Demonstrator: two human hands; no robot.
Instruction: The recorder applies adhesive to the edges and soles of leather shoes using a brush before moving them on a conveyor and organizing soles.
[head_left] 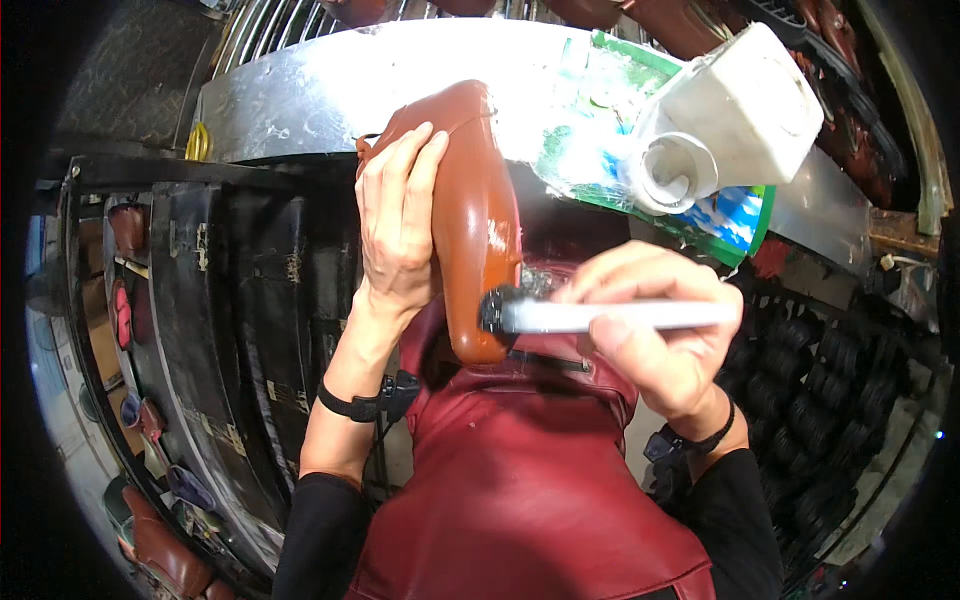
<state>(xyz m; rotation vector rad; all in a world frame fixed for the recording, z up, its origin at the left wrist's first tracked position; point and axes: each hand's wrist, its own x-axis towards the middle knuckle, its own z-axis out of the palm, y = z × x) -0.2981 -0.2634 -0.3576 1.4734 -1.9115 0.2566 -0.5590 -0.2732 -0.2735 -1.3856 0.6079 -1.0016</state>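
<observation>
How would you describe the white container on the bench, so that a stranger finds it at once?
Start at the long metal bench across the top of the view. On its right part lies a green and blue printed sheet, and on this sheet the white container lies tipped over. It alone is white and boxy, with a round neck facing the brush in the right hand.

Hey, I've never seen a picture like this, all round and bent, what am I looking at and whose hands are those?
It is one picture from a wide fisheye camera on a person's head, looking down at their own hands, so straight edges curve. The left hand grips a glossy brown leather shoe upper. The right hand holds a white-handled brush, its dark tip against the shoe's lower edge. Behind is a scuffed metal bench with a white plastic jug. A dark red leather apron covers the lap.
</observation>
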